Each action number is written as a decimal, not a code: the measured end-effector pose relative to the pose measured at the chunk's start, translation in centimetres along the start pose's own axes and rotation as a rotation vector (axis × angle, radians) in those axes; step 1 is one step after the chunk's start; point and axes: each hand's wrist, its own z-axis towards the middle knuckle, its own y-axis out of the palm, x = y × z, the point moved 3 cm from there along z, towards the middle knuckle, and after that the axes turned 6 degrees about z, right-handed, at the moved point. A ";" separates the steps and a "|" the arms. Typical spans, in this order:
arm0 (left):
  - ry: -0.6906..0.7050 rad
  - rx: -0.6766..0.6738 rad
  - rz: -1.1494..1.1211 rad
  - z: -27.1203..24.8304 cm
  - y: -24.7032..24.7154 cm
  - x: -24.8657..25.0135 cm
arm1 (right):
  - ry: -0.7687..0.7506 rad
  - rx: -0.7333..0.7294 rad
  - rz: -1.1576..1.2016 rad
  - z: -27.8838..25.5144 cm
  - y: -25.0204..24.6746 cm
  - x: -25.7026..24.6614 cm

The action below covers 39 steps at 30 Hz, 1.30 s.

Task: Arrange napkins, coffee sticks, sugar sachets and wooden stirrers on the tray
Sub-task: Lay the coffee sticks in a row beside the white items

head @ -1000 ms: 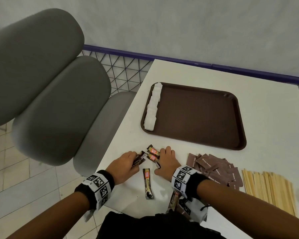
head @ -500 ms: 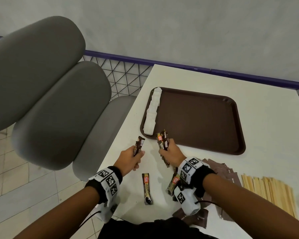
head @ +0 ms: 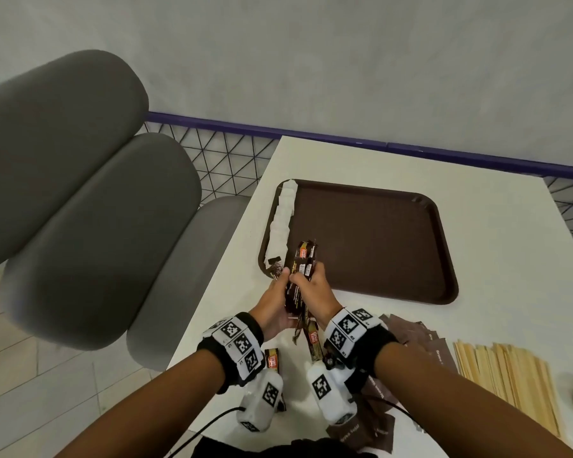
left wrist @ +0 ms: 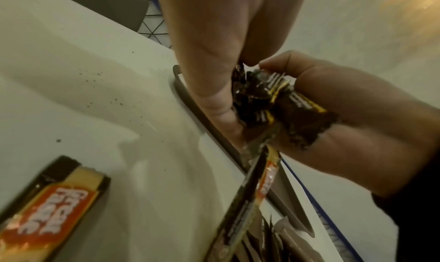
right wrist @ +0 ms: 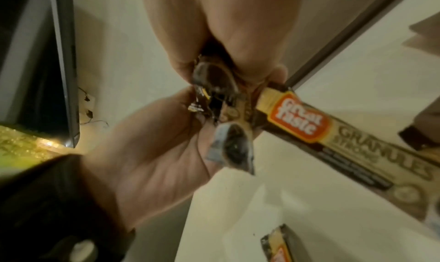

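Two hands meet over the near left corner of the tray, and between them we hold a bundle of coffee sticks upright, its top ends above the tray's near rim. Our right hand curls around the bundle, while our left hand grips it from the other side, thumb pressed to the wrappers. One loose stick lies on the table near its front edge, below our left wrist, and another lies just beside our right wrist. Napkins line the tray's left edge. Sugar sachets are heaped at the table's front edge, right of our hands, with the wooden stirrers further right.
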 end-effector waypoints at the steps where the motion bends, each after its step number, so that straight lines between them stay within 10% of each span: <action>1: -0.004 -0.010 -0.002 0.1 0.1 0.0 | -0.009 0.010 -0.047 0.0 0.1 0.1; 16: -0.040 -0.078 0.034 0.7 -0.6 -0.1 | -0.250 -0.102 -0.951 -0.5 0.4 0.6; 28: 0.037 -0.040 -0.175 1.0 -1.5 0.0 | 0.046 -0.367 -0.185 -1.4 -1.4 -0.7; 39: 0.028 -0.104 -0.176 0.5 -0.1 0.8 | -0.252 -0.193 -0.262 -0.4 -3.3 -0.3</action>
